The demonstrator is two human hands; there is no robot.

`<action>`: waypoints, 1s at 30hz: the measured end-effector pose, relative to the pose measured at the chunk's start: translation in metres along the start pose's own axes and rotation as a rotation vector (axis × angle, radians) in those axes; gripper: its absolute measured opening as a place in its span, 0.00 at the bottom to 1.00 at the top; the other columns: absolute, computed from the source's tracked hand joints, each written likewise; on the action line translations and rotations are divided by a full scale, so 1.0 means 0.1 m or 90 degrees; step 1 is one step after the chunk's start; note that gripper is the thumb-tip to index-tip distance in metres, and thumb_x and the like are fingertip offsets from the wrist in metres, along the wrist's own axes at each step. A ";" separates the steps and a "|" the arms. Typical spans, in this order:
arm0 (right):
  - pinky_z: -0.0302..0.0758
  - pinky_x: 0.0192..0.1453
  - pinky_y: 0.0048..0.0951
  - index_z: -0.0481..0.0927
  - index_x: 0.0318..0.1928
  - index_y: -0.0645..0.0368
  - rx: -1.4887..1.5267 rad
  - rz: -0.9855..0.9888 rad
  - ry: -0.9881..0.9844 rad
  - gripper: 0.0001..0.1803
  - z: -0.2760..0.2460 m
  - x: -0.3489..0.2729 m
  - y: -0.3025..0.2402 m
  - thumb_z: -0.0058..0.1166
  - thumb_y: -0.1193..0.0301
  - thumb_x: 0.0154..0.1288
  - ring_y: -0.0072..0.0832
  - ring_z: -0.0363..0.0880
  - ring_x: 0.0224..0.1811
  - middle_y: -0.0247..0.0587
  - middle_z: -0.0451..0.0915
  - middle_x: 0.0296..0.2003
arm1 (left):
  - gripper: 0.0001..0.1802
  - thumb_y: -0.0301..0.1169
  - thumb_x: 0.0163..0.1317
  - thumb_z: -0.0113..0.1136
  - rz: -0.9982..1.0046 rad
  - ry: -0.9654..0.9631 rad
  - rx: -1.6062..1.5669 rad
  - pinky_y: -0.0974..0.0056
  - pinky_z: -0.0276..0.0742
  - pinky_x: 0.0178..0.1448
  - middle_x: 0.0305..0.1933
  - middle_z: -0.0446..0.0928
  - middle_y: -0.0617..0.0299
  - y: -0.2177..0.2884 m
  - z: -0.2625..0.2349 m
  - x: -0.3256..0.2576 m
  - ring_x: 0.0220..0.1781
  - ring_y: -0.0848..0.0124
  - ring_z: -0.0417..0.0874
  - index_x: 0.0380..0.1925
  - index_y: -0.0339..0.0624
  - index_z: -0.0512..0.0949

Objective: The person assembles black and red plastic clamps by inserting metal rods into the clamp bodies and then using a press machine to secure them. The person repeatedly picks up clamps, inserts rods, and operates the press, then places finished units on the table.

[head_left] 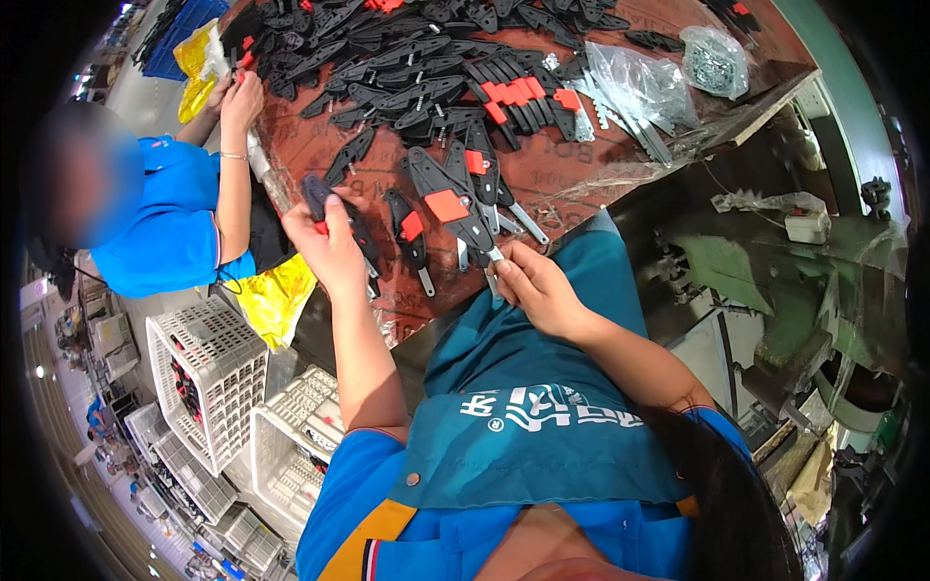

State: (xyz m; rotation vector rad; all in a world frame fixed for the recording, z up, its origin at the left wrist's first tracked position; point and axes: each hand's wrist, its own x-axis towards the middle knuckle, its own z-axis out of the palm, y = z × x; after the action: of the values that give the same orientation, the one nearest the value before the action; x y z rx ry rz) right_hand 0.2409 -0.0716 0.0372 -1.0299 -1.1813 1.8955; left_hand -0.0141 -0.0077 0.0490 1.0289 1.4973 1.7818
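Observation:
My right hand (541, 292) pinches the metal strip at the near end of a black plastic part with a red insert (448, 205), which lies tilted over other parts near the table's front edge. My left hand (334, 250) is closed around a dark, rounded object (316, 194); a bit of red shows under the fingers, and its exact kind is hidden. Between the hands rests another black part with a red insert (405, 225) and a metal strip poking out. More black parts with metal strips (523, 221) lie just beyond my right hand.
Black parts are heaped across the far side of the reddish-brown table (426, 308). Metal strips (635, 126) and clear bags (715, 63) sit at the far right. At the left, a person in blue (174, 213) works near yellow bags (276, 295). White crates (208, 373) stand below.

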 end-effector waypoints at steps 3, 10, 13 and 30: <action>0.65 0.29 0.24 0.69 0.39 0.59 -0.036 -0.012 -0.012 0.10 0.05 -0.04 -0.09 0.43 0.68 0.79 0.18 0.63 0.24 0.29 0.67 0.22 | 0.17 0.27 0.65 0.63 -0.300 -0.105 -0.223 0.66 0.79 0.38 0.37 0.77 0.62 0.32 0.17 -0.11 0.35 0.72 0.80 0.51 0.39 0.69; 0.69 0.32 0.40 0.71 0.41 0.59 -0.236 -0.069 0.038 0.08 0.10 -0.19 -0.17 0.48 0.67 0.75 0.47 0.75 0.27 0.49 0.72 0.24 | 0.14 0.26 0.56 0.73 -0.376 -0.132 -0.103 0.67 0.77 0.46 0.37 0.82 0.64 0.18 0.33 -0.16 0.36 0.74 0.81 0.41 0.37 0.79; 0.69 0.32 0.42 0.71 0.40 0.59 -0.272 -0.049 0.045 0.08 0.16 -0.15 -0.17 0.48 0.68 0.75 0.51 0.74 0.28 0.50 0.72 0.24 | 0.14 0.27 0.57 0.73 -0.360 -0.107 -0.068 0.68 0.75 0.46 0.38 0.81 0.66 0.06 0.28 -0.08 0.37 0.76 0.79 0.41 0.38 0.80; 0.78 0.38 0.50 0.72 0.44 0.58 -0.812 0.002 0.446 0.17 -1.12 0.68 -0.33 0.53 0.57 0.69 0.50 0.83 0.36 0.52 0.83 0.33 | 0.25 0.34 0.73 0.51 -0.657 -0.113 -0.643 0.41 0.65 0.71 0.66 0.70 0.48 0.06 -0.21 -0.19 0.64 0.50 0.72 0.65 0.33 0.65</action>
State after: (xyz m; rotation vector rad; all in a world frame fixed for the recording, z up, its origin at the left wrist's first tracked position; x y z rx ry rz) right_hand 0.3112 0.0420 0.0179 -2.0610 -1.8646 0.4350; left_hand -0.0211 -0.0357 0.0495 -0.1263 0.5875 1.2840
